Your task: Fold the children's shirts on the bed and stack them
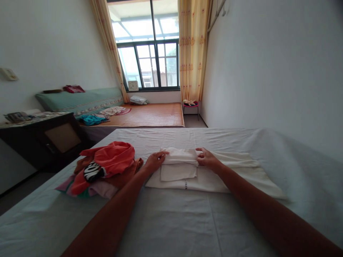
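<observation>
Nearest me, 2 bare forearms [111, 212] stretch across the pale sheet [171, 221] toward a white garment [209, 181]. It lies flat, with a smaller folded layer [178, 171] on top of its left part and dark lettering [185, 184] just on my side of that. My left hand [155, 161] has its fingertips at the layer's left edge; my right hand [209, 160] curls at the opposite edge, forefinger reaching inward. Whether either is pinching the cloth or only touching it, I cannot tell. To fold well, I judge, the 2 ends should move evenly so the layer comes out square. Smoothing the creases before pressing down should help, and the heap of coloured clothes [115, 157] by my left forearm is best left unbumped
</observation>
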### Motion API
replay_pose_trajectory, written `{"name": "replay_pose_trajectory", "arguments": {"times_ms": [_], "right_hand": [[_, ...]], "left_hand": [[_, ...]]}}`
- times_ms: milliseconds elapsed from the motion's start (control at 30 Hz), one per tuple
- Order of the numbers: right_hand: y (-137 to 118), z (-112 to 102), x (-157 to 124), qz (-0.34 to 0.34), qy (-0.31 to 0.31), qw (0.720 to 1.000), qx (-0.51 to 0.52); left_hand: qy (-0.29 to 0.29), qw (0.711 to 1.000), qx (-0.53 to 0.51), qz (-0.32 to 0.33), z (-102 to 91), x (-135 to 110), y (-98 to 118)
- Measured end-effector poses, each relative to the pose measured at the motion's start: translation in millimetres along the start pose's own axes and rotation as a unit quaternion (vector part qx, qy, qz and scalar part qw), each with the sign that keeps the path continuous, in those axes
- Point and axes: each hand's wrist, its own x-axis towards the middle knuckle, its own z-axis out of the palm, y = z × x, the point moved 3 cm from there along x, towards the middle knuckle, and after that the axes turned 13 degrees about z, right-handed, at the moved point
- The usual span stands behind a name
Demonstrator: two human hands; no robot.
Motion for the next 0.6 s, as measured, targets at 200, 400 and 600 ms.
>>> {"name": "replay_pose_trajectory", "arguments": {"times_ms": [200,400,600], "right_hand": [[3,-7,1,-0.036,0.064,0.996,-0.056],[1,-19,-11,-0.031,0.099,0.981,-0.166],[-6,-10,-25,-0.161,0.023,0.955,-0.249]], "left_hand": [[-0.011,0.998,0.057,-0.023,1.5,-1,4],[0.024,0.998,0.059,-0.019,1.7,-3,5],[0.079,0.997,0.000,0.000,2.0,0,-1]]}}
